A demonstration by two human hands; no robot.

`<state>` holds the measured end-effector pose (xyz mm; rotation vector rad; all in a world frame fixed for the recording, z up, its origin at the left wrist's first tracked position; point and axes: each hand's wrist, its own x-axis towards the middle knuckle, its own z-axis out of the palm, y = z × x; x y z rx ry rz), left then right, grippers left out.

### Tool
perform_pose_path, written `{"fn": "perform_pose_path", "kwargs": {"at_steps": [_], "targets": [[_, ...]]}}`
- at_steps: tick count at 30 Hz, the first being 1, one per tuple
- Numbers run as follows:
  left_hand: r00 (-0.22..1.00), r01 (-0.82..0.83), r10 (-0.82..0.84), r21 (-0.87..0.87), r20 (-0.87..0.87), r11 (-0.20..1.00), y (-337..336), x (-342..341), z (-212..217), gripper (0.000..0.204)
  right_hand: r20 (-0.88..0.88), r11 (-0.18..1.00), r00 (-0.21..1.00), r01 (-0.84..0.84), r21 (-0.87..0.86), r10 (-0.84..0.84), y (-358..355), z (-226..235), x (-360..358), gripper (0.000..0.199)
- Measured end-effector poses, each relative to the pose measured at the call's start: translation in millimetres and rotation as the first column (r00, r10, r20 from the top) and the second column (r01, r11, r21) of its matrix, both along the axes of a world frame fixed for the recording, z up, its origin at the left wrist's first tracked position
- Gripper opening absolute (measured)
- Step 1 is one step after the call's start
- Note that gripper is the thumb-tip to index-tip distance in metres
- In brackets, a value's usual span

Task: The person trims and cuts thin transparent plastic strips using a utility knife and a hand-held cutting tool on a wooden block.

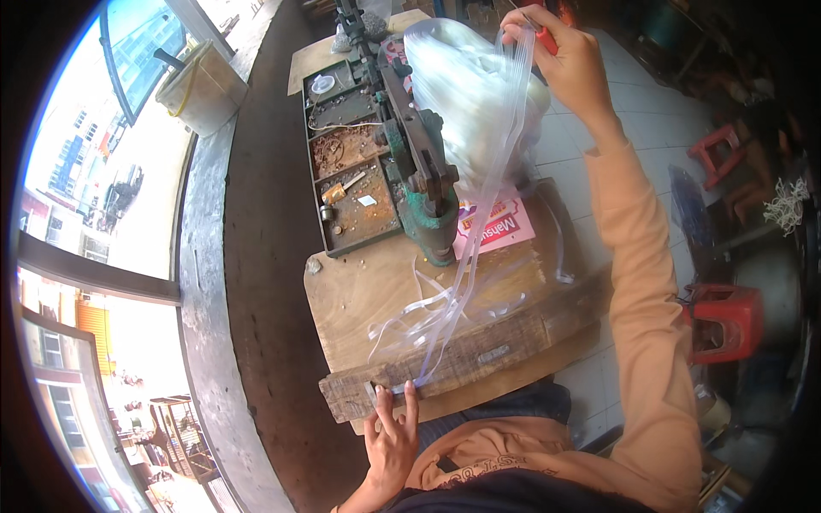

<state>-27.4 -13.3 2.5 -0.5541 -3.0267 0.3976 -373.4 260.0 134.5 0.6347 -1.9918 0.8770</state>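
Head view: clear plastic strips [487, 203] stretch taut over the table [338, 291], from the raised right hand [560, 60], whose fingers pinch them along with a red-handled tool [546, 40], down to the wooden plank [547, 327]. There the left hand [392, 445] sets two slightly spread fingertips on their ends. Beyond stand a green metal press [428, 222] and a compartmented tray [376, 221].

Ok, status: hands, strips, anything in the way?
Left hand touching clear strips at wooden beam. Right hand raised, gripping strips and red-handled tool. Loose white strips curled alongside.
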Motion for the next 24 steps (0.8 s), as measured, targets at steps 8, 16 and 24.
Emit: {"fn": "perform_pose_path", "kwargs": {"at_steps": [8,16,24], "targets": [[1.0,0.0,0.0,0.035,0.001,0.999,0,0,-1,0.05,-0.096,0.932,0.979,-0.199,-0.303,0.178,1,4,19,0.01],[1.0,0.009,-0.009,0.037,-0.004,0.999,1,0,1,0.05,-0.123,0.96,0.99,-0.104,-0.261,0.074,18,13,37,0.016],[1.0,0.021,-0.021,0.063,-0.009,0.998,-1,0,-4,0.051,-0.54,0.935,0.78,0.162,-0.315,-0.317,11,57,92,0.037]]}}
